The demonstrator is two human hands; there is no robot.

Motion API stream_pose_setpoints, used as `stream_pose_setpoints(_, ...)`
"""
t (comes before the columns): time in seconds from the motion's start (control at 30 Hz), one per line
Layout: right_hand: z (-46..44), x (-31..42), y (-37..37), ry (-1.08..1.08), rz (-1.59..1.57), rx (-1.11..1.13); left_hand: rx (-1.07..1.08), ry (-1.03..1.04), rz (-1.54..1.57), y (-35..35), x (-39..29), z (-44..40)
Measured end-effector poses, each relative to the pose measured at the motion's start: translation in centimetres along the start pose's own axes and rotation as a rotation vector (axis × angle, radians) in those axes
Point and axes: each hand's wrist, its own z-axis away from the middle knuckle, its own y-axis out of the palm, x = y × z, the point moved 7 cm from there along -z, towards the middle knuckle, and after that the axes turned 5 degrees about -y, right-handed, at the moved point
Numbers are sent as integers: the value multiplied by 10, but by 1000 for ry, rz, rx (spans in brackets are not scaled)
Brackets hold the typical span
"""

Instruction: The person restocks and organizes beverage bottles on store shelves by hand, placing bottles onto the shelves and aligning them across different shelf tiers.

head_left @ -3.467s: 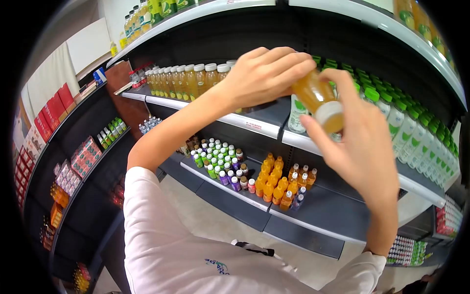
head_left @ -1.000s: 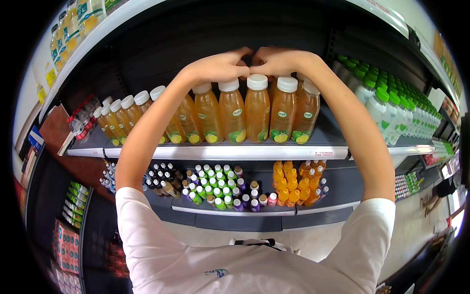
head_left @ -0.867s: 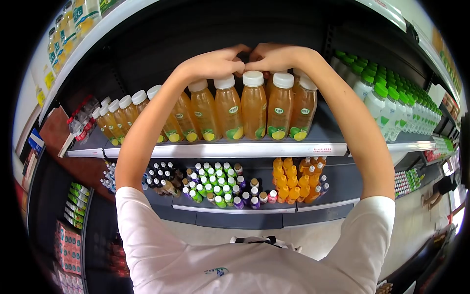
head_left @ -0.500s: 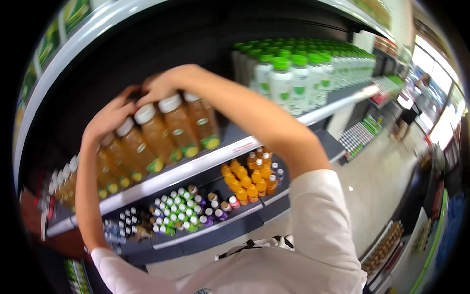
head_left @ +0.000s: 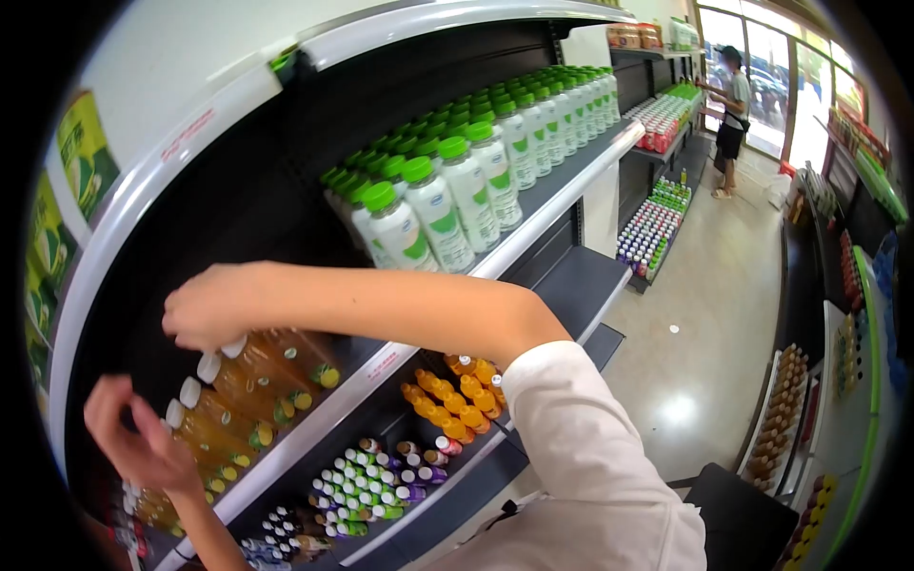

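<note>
Amber juice bottles with white caps (head_left: 227, 374) stand along the middle shelf (head_left: 328, 411) at the left. My left hand (head_left: 143, 440) is raised beside the row, slightly blurred, with thumb and fingers apart and nothing between them. Over the caps, my right hand (head_left: 214, 306) has its fingers bent down and together; what they hold, if anything, is hidden behind the hand. My right forearm crosses in front of the shelf. White bottles with green caps (head_left: 438, 224) stand in rows farther right on this shelf.
Orange bottles (head_left: 447, 404) and small white-capped bottles (head_left: 357, 485) stand on the lower shelf. The upper shelf edge (head_left: 181, 133) curves overhead. Another person (head_left: 731, 119) stands far off in the aisle by the windows. A dark box-like object (head_left: 738, 519) is at the lower right.
My hands, earlier together behind the front caps, have come apart, the left one lower and opened. The view has swung right, bringing the aisle and more green-capped bottles into sight.
</note>
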Motion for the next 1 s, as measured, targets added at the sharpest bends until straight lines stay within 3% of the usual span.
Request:
stream_pose_setpoints(0.07, 34, 32, -33, -39, 49, -94, -123, 177, 324, 1, -40, -9)
stream_pose_setpoints(0.1, 33, 41, -30, -75, 85, -79, -125, 68, 235, -1, -38, -6)
stream_pose_setpoints(0.37, 136, 93, -176, -74, -80, 137, -261, 199, 436, 55, -112, -48)
stream_pose_setpoints(0.5, 184, 71, -272, -136, 52, -320, -358, 238, 531, 110, -164, -97)
stream_pose_setpoints(0.53, 198, 59, -292, -46, 55, -387, -394, 301, 543, 128, -173, -110)
stream_pose_setpoints(0.57, 211, 50, -313, -46, 155, -423, -266, 375, 561, 143, -190, -131)
stream_pose_setpoints(0.63, 241, 25, -345, -56, 303, -548, -267, 273, 388, 178, -208, -166)
stream_pose_setpoints(0.67, 256, 13, -360, 12, 345, -559, -369, 168, 315, 203, -214, -180)
stream_pose_setpoints(0.7, 271, -1, -372, 119, 344, -569, -324, 104, 220, 221, -220, -202)
stream_pose_setpoints(0.77, 292, -32, -389, 159, 436, -573, -198, -91, 381, 263, -207, -243)
stream_pose_setpoints(1.0, 316, -128, -402, 353, 634, -508, 119, -454, -13, 390, -122, -312)
